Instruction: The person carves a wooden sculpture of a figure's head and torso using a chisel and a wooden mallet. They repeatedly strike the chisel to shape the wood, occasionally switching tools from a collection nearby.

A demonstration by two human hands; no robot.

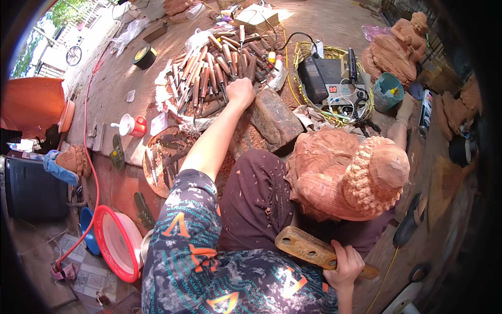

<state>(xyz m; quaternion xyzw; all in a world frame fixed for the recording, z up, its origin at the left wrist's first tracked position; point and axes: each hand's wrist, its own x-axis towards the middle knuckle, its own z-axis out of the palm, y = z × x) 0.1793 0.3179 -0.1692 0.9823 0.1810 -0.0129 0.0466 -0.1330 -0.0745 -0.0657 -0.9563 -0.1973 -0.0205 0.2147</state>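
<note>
My left hand (241,93) reaches forward to the near edge of a pile of carving chisels (212,68) with wooden handles. Its fingers are curled and partly hidden, so what they grip does not show. In my right hand (345,264), low in front of my body, is a worn wooden mallet (307,247) with dents along its side. A reddish carved wooden figure (334,167) leans by my lap, its round head with beaded curls (379,178) toward me. Beside my left forearm lies a heavy wooden block (274,119).
A wicker basket (371,107) holds a control box (334,89) with cables. Right of it stand a blue-green cup (388,93), a spray can (426,112) and another carved figure (397,49). To the left are a red-and-white mug (133,125), a tape roll (145,56) and a red-rimmed basin (99,240).
</note>
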